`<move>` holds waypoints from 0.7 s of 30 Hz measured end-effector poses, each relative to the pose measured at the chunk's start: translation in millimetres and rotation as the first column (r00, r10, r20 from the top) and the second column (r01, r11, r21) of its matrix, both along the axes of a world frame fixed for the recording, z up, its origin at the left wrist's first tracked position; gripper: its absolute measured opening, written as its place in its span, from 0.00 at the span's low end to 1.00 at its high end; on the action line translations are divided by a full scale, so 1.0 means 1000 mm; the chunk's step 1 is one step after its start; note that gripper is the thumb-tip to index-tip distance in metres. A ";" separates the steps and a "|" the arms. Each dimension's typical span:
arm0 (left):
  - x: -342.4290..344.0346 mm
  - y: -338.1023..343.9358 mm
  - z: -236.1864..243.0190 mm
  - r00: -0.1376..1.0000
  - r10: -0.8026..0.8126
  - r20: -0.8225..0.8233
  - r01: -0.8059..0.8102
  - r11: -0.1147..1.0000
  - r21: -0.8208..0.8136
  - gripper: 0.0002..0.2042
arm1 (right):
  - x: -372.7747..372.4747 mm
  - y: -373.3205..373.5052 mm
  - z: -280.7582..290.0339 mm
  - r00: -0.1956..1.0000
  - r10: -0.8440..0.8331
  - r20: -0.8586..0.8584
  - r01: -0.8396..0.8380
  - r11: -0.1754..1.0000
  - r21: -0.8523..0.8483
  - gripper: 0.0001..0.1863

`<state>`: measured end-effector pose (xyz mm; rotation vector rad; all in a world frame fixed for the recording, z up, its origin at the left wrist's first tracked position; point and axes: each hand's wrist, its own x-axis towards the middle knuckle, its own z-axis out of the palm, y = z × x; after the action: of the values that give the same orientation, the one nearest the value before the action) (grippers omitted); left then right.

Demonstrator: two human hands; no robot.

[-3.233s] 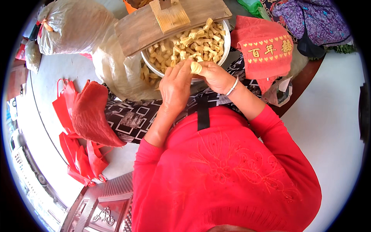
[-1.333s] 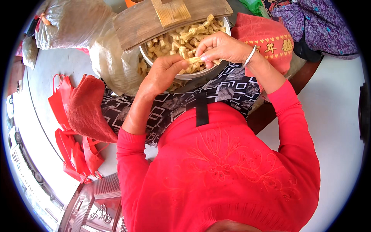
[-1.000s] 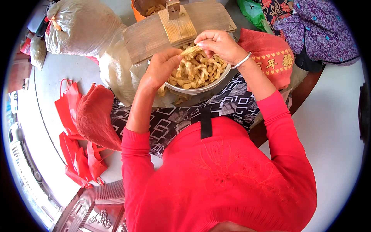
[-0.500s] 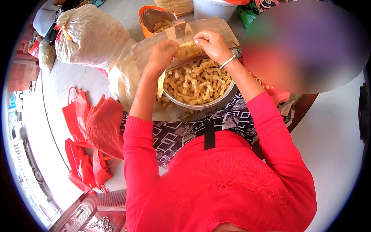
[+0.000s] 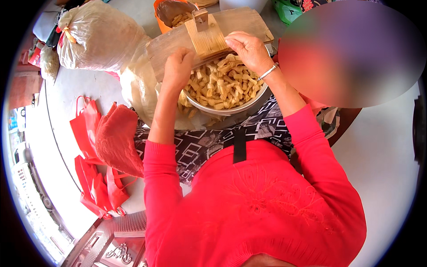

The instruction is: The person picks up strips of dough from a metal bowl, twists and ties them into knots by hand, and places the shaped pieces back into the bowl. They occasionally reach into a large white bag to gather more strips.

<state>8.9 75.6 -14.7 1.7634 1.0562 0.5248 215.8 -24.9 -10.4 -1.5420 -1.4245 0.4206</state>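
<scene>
A long wooden board lies across the far side of a round white tub. On the board is a paler wooden piece with a small upright block. Knotted yellowish-tan strips fill the tub. My left hand is closed, with curled fingers, over the board's near edge at the left; whatever it may hold is hidden. At the right end of the paler piece, my right hand pinches with thumb and forefinger, and I cannot make out what is between them.
An orange bag-like container with more tan pieces stands behind the board. At the left sit a big tied plastic sack, a red cloth and red bags. A blurred area covers the upper right.
My hands have drawn slightly apart, the left one shifting left. The yellowish strip stretched between them over the board no longer shows there. The whole view has shifted a little.
</scene>
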 end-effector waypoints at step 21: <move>-0.012 -0.124 0.007 0.852 0.099 0.515 0.137 0.906 -0.401 0.15 | -0.087 -0.100 0.035 0.183 0.110 -0.977 -0.552 0.834 -0.010 0.10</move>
<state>-3.1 -48.6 -8.2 1.1419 0.6895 0.6603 128.5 -125.1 24.5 -0.7749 -0.6064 1.7051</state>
